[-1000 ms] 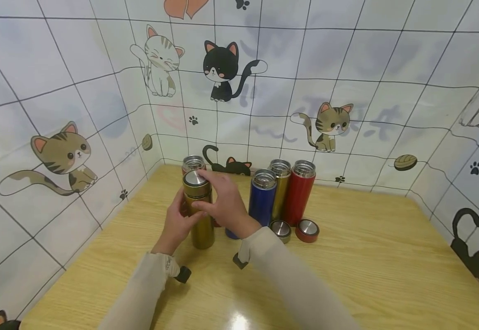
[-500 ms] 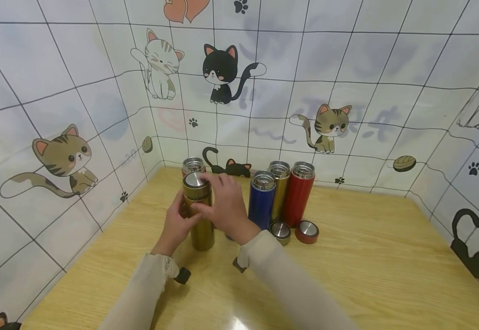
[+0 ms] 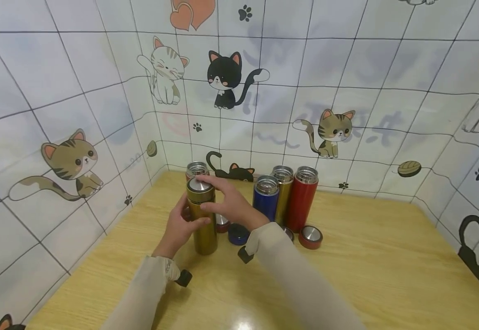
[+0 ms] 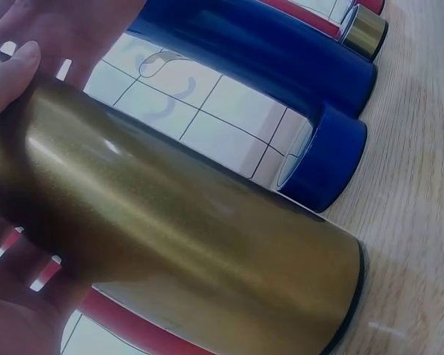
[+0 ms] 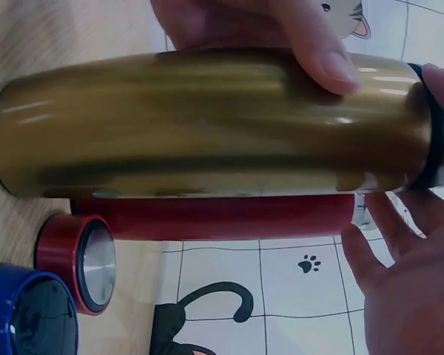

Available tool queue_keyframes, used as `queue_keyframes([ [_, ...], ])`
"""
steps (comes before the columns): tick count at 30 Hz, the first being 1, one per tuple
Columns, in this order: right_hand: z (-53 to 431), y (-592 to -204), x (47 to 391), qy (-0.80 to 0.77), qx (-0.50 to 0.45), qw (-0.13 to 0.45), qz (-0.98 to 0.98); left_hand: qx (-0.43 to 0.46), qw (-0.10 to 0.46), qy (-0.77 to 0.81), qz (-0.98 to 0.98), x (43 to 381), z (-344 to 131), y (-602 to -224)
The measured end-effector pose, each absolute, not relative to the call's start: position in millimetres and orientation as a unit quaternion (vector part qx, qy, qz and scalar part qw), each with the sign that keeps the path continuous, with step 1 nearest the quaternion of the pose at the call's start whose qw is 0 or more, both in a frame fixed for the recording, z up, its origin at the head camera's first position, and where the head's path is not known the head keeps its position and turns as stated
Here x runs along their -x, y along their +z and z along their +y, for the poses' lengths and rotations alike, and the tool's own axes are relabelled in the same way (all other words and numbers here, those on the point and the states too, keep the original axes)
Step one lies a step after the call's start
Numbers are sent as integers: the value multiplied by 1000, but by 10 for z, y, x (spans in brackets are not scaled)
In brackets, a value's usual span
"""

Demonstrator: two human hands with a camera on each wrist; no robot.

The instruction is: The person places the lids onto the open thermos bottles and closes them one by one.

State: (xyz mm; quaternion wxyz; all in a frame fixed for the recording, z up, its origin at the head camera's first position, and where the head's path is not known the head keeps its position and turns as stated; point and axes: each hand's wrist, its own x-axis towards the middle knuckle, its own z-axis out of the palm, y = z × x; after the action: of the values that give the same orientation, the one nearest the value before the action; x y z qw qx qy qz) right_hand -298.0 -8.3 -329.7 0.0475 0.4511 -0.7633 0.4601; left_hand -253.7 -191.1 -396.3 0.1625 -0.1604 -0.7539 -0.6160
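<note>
A gold thermos bottle (image 3: 205,238) stands upright on the table with its gold lid (image 3: 200,194) seated on the neck. My left hand (image 3: 178,231) grips the body from the left, fingers and thumb round it. My right hand (image 3: 235,206) holds the lid, fingers over its far side and thumb at its near side. The right wrist view shows the gold bottle (image 5: 207,126) between both hands, the lid partly out of frame. Just behind stands a lidless red bottle (image 3: 197,167), mostly hidden. A red lid (image 3: 222,223) and a blue lid (image 3: 238,234) lie to the right.
Lidless blue (image 3: 265,197), gold (image 3: 282,176) and red (image 3: 302,199) bottles stand close together right of my right hand. A red lid (image 3: 310,237) lies before them; another lid (image 3: 287,233) is mostly covered by my sleeve. Cat-printed cloth walls (image 3: 256,110) surround the table.
My right hand has turned about the lid, its wrist shifting right and its fingers now lying flatter across it. The blue and red lids show more. My left hand keeps its grip.
</note>
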Motion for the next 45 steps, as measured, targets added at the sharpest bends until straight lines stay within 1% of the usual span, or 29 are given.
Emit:
queue_keyframes([
  [2, -57, -3291, 2976, 468, -448, 41, -760, 161, 159, -615, -755, 2478, -1880, -3899],
  [5, -48, -3292, 2954, 458, -434, 63, -773, 164, 156, -612, -758, 2393, -1842, -3806],
  [9, -94, -3322, 2920, 441, -415, 118, -787, 166, 152, -613, -757, 2360, -1826, -3769],
  [18, -209, -3379, 2828, 385, -392, 264, -793, 173, 157, -614, -754, 2359, -1845, -3769],
  [22, -212, -3384, 2791, 356, -383, 317, -791, 173, 157, -613, -755, 2402, -1864, -3800],
  [26, -202, -3375, 2768, 328, -379, 349, -792, 168, 153, -616, -755, 2507, -1907, -3925],
  [28, -198, -3365, 2774, 323, -380, 342, -796, 163, 149, -618, -754, 2561, -1929, -3996],
  [30, -197, -3356, 2793, 332, -390, 311, -801, 160, 148, -619, -754, 2572, -1938, -4027],
  [32, -189, -3359, 2825, 350, -408, 257, -803, 157, 148, -620, -755, 2578, -1937, -4047],
  [35, -172, -3383, 2859, 401, -434, 154, -792, 154, 151, -618, -756, 2567, -1930, -4061],
  [37, -158, -3391, 2863, 427, -442, 107, -781, 153, 150, -615, -759, 2553, -1930, -4058],
  [38, -152, -3390, 2864, 436, -443, 92, -778, 153, 148, -613, -761, 2521, -1922, -4022],
  [40, -143, -3380, 2863, 440, -443, 85, -776, 150, 142, -611, -764, 2515, -1931, -4009],
  [45, -119, -3363, 2850, 428, -427, 100, -790, 140, 125, -610, -770, 2576, -1959, -4037],
])
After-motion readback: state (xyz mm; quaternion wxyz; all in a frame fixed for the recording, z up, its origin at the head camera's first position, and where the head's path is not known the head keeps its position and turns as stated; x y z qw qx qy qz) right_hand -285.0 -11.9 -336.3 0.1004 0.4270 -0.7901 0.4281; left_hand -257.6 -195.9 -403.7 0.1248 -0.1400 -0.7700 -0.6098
